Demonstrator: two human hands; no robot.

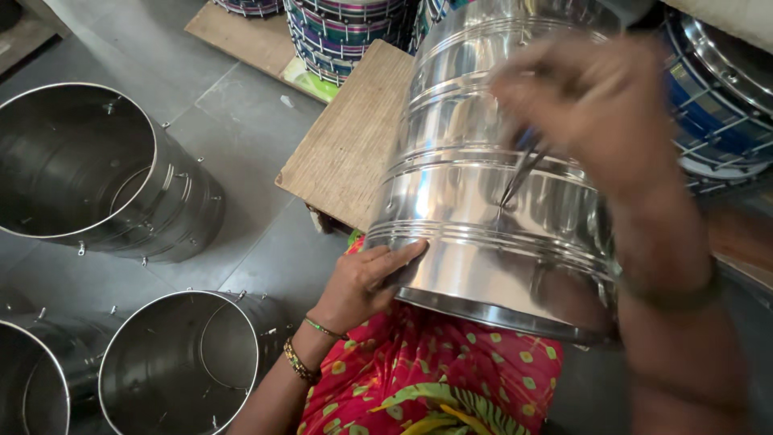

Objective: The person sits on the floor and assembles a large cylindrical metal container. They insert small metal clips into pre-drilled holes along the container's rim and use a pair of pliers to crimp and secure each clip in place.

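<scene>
Here, a shiny ribbed steel drum shell [475,177] lies tilted across the person's lap, resting on a pink cloth with yellow and green print [435,370], its far end over a bare wooden board [346,137] on the grey tiled floor [233,121]. The left hand [366,282] lies flat and open against the lower rim of the shell, fingers spread along the metal, steadying it; green and gold bangles [310,350] circle that wrist. The right hand [596,105] is blurred above the shell's side wall, its fingers closed around a thin dark tool [519,173] whose tip touches the metal near the middle band. What kind of tool it is cannot be told. To the left, three open steel shells with small lugs on their walls stand on the floor: one large [88,169] at the upper left, two [185,362] near the bottom edge. Finished drums with coloured bands [346,32] stand at the top, and a blue drum with a steel hoop [717,89] sits at the upper right.
</scene>
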